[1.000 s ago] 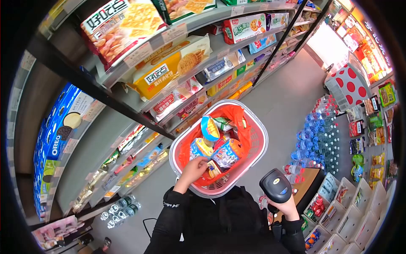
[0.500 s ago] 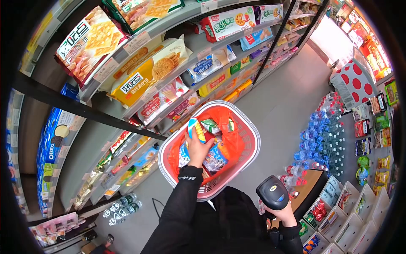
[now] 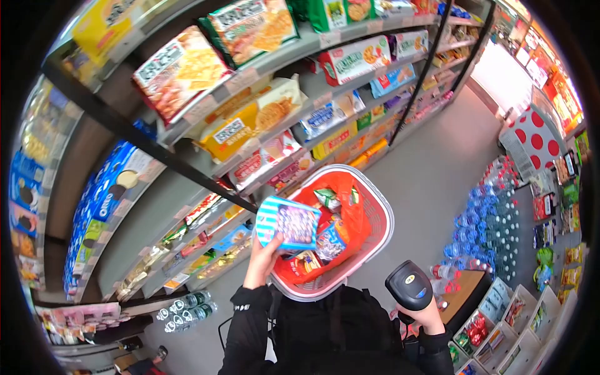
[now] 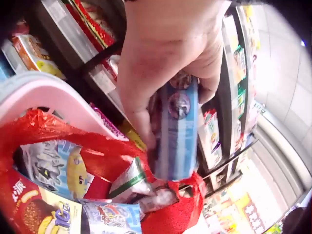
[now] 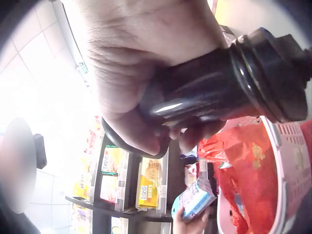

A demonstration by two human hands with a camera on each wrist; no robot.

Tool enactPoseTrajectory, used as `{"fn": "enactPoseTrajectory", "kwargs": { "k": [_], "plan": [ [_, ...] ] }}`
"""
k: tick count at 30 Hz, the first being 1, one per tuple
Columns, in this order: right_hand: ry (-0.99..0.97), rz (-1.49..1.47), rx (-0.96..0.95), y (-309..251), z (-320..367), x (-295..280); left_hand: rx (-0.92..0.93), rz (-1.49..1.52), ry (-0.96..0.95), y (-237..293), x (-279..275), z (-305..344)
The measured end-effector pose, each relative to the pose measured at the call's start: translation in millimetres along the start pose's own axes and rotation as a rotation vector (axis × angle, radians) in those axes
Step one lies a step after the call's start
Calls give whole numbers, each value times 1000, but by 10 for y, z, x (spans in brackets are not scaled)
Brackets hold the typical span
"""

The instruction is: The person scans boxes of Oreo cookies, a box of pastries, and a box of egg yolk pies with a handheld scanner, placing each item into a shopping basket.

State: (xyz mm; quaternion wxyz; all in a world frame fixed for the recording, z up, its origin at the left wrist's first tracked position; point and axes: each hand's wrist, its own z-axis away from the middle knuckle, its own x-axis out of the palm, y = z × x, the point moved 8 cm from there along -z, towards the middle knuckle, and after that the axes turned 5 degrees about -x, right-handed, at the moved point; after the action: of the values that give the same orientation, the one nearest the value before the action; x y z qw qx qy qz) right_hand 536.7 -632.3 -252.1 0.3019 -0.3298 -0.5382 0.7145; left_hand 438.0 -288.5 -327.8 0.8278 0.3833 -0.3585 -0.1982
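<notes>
Currently, left of a pink basket (image 3: 374, 225) with a white rim, store shelves (image 3: 127, 255) are seen. Over the basket's left edge, a blue-and-white snack packet (image 3: 292, 224) is pinched in the left hand (image 3: 261, 265), with the thumb laid on its printed face. As it looks boxy and straight-edged, it is judged to be light and fairly stiff, its surface smooth and perhaps a little slippery, its contents likely to be crushed by a hard squeeze. A hold across its narrow thickness, near one end, as is used here, seems well suited. Inside the basket, a red plastic bag (image 3: 353, 215) is partly filled with more snacks (image 3: 330, 244). Right of the basket, a black handheld scanner (image 3: 409, 284) is gripped in the right hand (image 3: 430, 315); farther right of the basket, bottled drinks (image 3: 478, 219) are grouped.

By the left wrist camera, the packet's slim blue side is shown, with round pictures and the grip on opposite faces; its broad front is better shown from the head. By the right wrist camera, the grasp round the scanner's handle is revealed, mostly hidden in the head view.
</notes>
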Motion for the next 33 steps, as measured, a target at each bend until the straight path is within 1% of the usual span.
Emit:
{"fn": "enactPoseTrajectory", "kwargs": {
  "k": [1, 3, 5, 6, 7, 9, 10, 11, 12, 13, 14, 15, 17, 19, 21, 23, 24, 25, 27, 28, 29, 31, 32, 33],
  "plan": [
    [-31, -39, 15, -7, -26, 19, -20, 25, -66, 44, 37, 144],
    [-86, -20, -17, 21, -110, 67, -55, -41, -200, 57, 77, 365],
    [-158, -34, -23, -145, -239, 204, -54, -217, -304, 136, 289, 630],
    [-176, -85, -67, -287, -304, 309, -60, -254, -340, 173, 439, 745],
    [-207, -91, -72, -316, -367, 412, -68, -353, -422, 132, 495, 805],
    [-262, -73, -151, -400, -449, 598, -134, -368, -376, 105, 613, 948],
    [-272, -73, -171, -566, -457, 700, -128, -370, -350, 67, 640, 973],
    [-272, -80, -173, -527, -454, 749, -122, -375, -335, 52, 660, 988],
    [-280, 1, -263, -513, -452, 801, -106, -374, -387, 98, 723, 993],
    [-286, 84, -352, -540, -431, 842, -105, -381, -396, 85, 764, 1010],
    [-295, 19, -286, -646, -409, 912, -110, -319, -324, 45, 763, 1000],
    [-282, 12, -271, -674, -396, 947, -117, -257, -253, 7, 741, 992],
    [-230, 32, -335, -731, -375, 986, -112, -224, -277, -11, 769, 960],
    [-212, 43, -335, -786, -343, 990, -190, -53, -258, -7, 760, 978],
    [-189, 52, -349, -864, -318, 1017, -210, -12, -301, 59, 781, 1003],
    [-181, 39, -417, -984, -264, 1077, -178, 85, -328, 157, 746, 1010],
    [-163, -21, -422, -1028, -242, 1117, -185, 126, -358, 189, 693, 1016],
    [-155, -14, -424, -1055, -216, 1160, -188, 128, -369, 237, 623, 1031],
    [-132, -63, -437, -1093, -143, 1245, -234, 215, -462, 334, 512, 1101],
    [-122, -86, -429, -1062, -110, 1310, -235, 211, -485, 396, 445, 1161],
    [-121, -78, -425, -1066, -83, 1408, -238, 218, -487, 446, 373, 1208],
    [-71, -86, -487, -1135, -20, 1595, -278, 266, -523, 525, 230, 1312],
    [-59, -86, -482, -1095, 1, 1679, -321, 330, -554, 516, 113, 1330],
    [-58, -70, -459, -1109, 27, 1767, -324, 338, -548, 543, -18, 1378]
  ]
}}
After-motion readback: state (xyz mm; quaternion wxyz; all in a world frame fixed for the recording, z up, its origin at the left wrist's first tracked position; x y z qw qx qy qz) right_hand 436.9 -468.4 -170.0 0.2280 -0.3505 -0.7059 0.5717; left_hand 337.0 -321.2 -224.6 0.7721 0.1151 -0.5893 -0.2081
